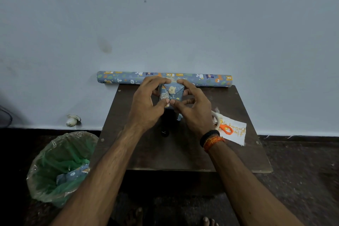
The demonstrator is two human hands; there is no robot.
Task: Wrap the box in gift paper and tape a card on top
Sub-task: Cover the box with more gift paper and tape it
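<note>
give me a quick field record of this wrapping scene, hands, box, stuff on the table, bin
left hand: left hand holds the box, thumb on the folded end
right hand: right hand pinches the end flaps
box: wrapped box held above the table, end folds facing the camera
paper roll: gift paper roll at the table's far edge, by the wall
card: card on the table's right side, not yet attached
scissors: orange scissors on the card
tape: tape roll beside the card
bin: bin on the floor at left, paper scrap inside

Blue animal-print paper covers the box (171, 92) and roll (201, 79) (scissors (226, 129) orange, bin liner (60, 161) green), table (165, 152) dark brown.
</note>
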